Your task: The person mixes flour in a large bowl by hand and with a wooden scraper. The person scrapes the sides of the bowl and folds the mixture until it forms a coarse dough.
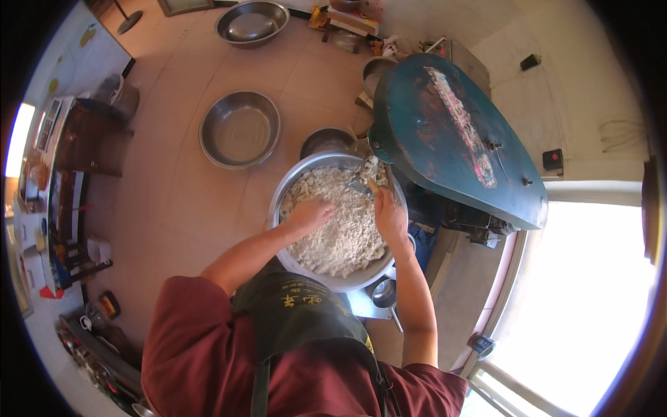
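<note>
A wide metal basin [276, 198] stands in front of me, heaped with a pale, crumbly mass [340, 236] like coarse floury dough. My left hand [313, 214] rests on the left part of the heap with its fingers curled in. Whatever those fingers hold, if anything, is hidden. On the right side of the basin my right hand [390, 217] grips the wooden handle of a flat metal scraper-like tool [360, 185]. The tool's blade lies against the heap near the basin's far right rim, and its exact shape is partly covered by crumbs.
A large green machine housing [458, 132] overhangs the basin's right side. Beyond the basin a darker metal bowl [326, 139] sits close by. Two wide metal basins, one nearer [240, 131] and one farther [252, 24], lie on the tiled floor. A small long-handled pot [384, 292] is at the near right.
</note>
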Demonstrator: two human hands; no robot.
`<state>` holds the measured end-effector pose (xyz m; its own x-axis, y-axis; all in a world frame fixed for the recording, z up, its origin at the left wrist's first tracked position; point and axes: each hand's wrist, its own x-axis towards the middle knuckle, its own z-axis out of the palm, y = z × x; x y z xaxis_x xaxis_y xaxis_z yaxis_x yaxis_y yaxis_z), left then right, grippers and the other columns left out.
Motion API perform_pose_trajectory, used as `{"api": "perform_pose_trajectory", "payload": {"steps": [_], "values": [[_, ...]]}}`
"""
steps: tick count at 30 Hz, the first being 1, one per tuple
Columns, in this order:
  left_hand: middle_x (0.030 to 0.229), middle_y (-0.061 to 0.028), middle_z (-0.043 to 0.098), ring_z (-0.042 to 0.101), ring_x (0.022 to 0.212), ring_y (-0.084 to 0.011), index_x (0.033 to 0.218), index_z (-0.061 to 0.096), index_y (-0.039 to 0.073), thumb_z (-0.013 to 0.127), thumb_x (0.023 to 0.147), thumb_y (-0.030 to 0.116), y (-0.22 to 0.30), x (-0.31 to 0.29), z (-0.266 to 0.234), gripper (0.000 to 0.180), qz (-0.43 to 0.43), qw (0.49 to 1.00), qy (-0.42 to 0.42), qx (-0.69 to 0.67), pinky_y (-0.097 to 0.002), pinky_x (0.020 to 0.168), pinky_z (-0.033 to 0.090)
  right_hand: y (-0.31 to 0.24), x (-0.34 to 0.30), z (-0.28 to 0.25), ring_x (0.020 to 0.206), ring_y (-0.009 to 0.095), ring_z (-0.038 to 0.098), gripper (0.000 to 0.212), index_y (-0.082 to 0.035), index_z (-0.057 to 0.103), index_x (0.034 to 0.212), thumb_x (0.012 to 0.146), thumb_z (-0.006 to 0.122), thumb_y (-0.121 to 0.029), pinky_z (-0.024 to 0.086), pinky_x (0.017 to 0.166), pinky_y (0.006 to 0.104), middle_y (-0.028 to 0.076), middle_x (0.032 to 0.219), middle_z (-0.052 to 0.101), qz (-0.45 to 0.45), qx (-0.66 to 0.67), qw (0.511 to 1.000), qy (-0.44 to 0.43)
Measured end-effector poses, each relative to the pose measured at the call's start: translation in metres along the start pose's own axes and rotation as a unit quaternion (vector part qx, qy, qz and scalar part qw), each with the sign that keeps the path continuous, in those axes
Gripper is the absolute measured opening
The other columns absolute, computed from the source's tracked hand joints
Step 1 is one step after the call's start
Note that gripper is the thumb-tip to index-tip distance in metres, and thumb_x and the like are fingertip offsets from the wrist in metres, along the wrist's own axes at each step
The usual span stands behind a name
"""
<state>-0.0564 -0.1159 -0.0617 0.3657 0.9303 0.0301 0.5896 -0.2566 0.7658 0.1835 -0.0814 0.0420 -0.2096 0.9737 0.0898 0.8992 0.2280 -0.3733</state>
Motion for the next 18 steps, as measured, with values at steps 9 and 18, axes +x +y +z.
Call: {"api": "perform_pose_trajectory", "payload": {"steps": [9, 18], "values": [[0.095, -0.0108, 0.065, 0.066, 0.084, -0.0332, 0.095, 0.066, 0.011, 0.064, 0.092, 0.023, 0.000, 0.004, 0.000, 0.012, -0.013, 0.999, -0.038, -0.002, -0.0450, 0.072, 0.053, -0.004, 0.023, 0.007, 0.082, 0.045, 0.067, 0.025, -0.006, 0.054, 0.117, 0.101, 0.050, -0.024, 0.054, 0.067, 0.0530, 0.026, 0.091, 0.069, 0.068, -0.030, 0.995, -0.067], [0.098, -0.0141, 0.065, 0.066, 0.082, -0.0316, 0.093, 0.061, 0.009, 0.060, 0.093, 0.020, 0.023, 0.009, -0.003, 0.011, -0.052, 0.995, -0.084, 0.027, -0.0467, 0.071, 0.053, 0.009, 0.026, 0.026, 0.076, 0.033, 0.071, 0.038, -0.008, 0.049, 0.135, 0.099, 0.047, -0.021, 0.056, 0.058, 0.0446, 0.017, 0.097, 0.070, -0.030, -0.130, 0.987, -0.085]]}}
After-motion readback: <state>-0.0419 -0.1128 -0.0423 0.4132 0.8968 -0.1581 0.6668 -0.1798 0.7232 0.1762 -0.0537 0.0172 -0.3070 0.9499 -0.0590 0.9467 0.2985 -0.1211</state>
